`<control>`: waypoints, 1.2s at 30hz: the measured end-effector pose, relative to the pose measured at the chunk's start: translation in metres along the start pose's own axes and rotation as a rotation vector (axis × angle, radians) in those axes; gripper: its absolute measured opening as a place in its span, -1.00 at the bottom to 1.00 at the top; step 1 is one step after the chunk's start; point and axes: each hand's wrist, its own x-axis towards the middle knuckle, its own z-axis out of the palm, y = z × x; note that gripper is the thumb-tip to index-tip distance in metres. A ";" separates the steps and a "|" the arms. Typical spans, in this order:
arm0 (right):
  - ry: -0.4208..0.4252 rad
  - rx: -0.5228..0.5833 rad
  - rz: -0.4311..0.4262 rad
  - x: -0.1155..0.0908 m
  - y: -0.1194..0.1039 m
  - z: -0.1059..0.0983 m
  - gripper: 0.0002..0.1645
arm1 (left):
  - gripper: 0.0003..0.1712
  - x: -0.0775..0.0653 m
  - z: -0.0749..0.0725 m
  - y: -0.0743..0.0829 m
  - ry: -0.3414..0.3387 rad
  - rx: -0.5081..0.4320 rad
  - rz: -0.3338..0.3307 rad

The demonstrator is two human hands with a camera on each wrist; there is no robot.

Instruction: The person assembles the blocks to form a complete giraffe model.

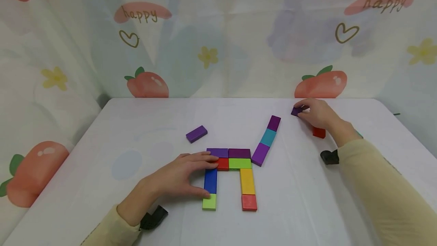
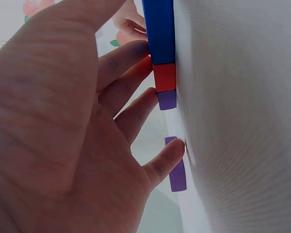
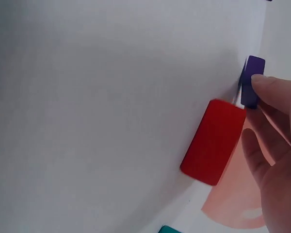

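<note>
At the far right of the table my right hand (image 1: 319,113) pinches a dark purple block (image 3: 252,81) between thumb and fingers. Just nearer lies a loose red block (image 3: 213,142). My left hand (image 1: 177,175) rests with extended fingers on the left side of a flat block figure. Its fingertips lie over the red block (image 1: 223,164) in the upper row, and the thumb is at the lime block (image 1: 209,202) below the blue block (image 1: 210,181). The figure's top has two purple blocks (image 1: 239,153); a green block (image 1: 240,163) sits beside the red one. Down the right leg run yellow (image 1: 247,181) and red blocks.
A slanted row of purple, teal block (image 1: 268,137) and purple leads away from the figure's upper right corner. One purple block (image 1: 197,134) lies alone behind the figure. Part of a teal block (image 3: 169,229) shows near my right wrist. A patterned curtain (image 1: 225,41) hangs behind the table.
</note>
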 end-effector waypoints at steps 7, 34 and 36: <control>0.030 0.047 -0.071 0.003 -0.015 0.004 -0.62 | -0.12 0.000 0.000 -0.001 0.000 0.008 0.000; -0.038 0.073 -0.064 0.008 -0.027 0.014 -0.59 | -0.13 0.001 0.000 -0.002 -0.002 0.016 0.009; -0.047 0.075 -0.062 0.008 -0.028 0.015 -0.57 | -0.13 0.001 0.000 -0.001 -0.002 0.014 0.008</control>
